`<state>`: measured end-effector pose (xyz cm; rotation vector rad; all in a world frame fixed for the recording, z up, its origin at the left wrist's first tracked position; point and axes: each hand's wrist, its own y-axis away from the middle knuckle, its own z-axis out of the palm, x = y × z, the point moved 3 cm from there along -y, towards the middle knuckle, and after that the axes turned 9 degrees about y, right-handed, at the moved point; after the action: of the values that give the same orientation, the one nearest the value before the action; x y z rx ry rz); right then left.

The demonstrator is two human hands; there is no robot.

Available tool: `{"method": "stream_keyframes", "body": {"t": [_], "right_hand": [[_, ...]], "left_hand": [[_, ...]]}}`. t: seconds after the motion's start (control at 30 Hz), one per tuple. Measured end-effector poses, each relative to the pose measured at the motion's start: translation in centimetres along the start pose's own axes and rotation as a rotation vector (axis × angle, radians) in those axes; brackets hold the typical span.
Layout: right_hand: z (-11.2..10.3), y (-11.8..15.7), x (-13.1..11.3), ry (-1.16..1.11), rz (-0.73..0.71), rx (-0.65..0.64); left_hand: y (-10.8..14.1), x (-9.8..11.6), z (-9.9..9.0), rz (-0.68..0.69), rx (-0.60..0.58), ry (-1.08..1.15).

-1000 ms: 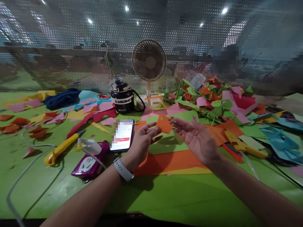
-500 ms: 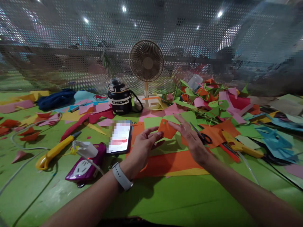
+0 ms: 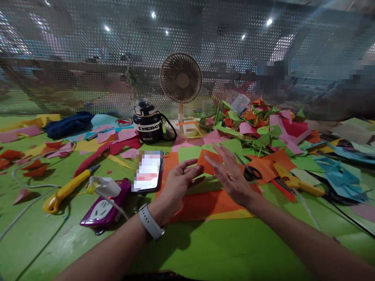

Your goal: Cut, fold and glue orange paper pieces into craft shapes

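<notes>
Where the right hand (image 3: pixel 233 178) slants, scissors (image 3: pixel 249 172) lie close.

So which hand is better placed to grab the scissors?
Probably the right hand: its fingers are spread and it's nearer the scissors, while the left hand pinches the orange paper.

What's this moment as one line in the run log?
left hand: pinching orange paper piece; right hand: open, overlapping it in view, contact unclear; nearby: black scissors, phone
</notes>
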<state>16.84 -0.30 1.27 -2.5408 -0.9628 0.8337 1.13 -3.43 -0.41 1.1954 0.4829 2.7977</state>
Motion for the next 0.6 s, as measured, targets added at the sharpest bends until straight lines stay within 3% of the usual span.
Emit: {"method": "stream_keyframes", "body": {"t": [0.47, 0.6], "right_hand": [[0.05, 0.05, 0.38, 0.111, -0.061, 0.004], [-0.42, 0.07, 0.26, 0.091, -0.086, 0.075]], "left_hand": [[0.0, -0.02, 0.0, -0.003, -0.025, -0.023], [-0.07, 0.04, -0.02, 0.002, -0.025, -0.021]]}}
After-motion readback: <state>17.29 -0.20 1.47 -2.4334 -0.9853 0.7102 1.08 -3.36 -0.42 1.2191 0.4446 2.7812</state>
